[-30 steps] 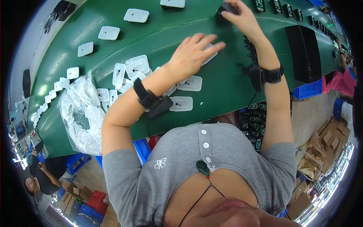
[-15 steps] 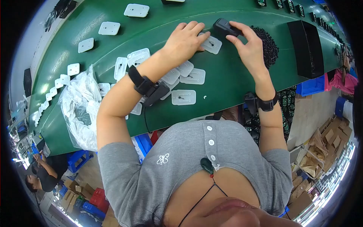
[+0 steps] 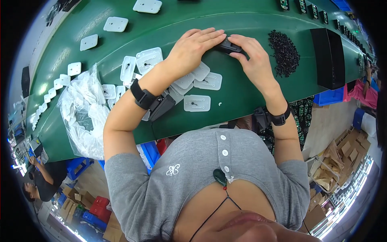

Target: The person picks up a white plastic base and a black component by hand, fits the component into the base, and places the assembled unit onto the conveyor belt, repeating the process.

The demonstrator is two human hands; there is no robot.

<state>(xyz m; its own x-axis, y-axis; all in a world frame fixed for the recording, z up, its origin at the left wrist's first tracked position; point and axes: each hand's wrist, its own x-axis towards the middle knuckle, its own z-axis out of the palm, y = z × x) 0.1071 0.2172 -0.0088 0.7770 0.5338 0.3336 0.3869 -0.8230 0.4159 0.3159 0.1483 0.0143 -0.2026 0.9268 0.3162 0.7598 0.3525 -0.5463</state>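
My right hand [image 3: 254, 60] grips a small black box-shaped device [image 3: 229, 46] by its right end, thumb on the near side and fingers on the far side. My left hand [image 3: 194, 48] lies over the device's left end with its fingers stretched out and its palm down. What is beneath that palm is hidden. Beside my left forearm is a loose cluster of white plastic plates with dark keyhole-like marks, among them one plate [image 3: 197, 103] on the near side and another [image 3: 149, 60] farther left.
A heap of small black parts [image 3: 284, 54] lies right of my hands, with a black open box [image 3: 327, 58] beyond. A clear plastic bag [image 3: 82, 117] sits at left. White plates [image 3: 115, 24] form a row along the green table [image 3: 250, 105]; circuit boards [image 3: 314, 11] line the far right.
The black device has moved left and nearer, down to where the white plate was, which no longer shows. My left hand has flattened over the device's end; my right hand moved along with it.
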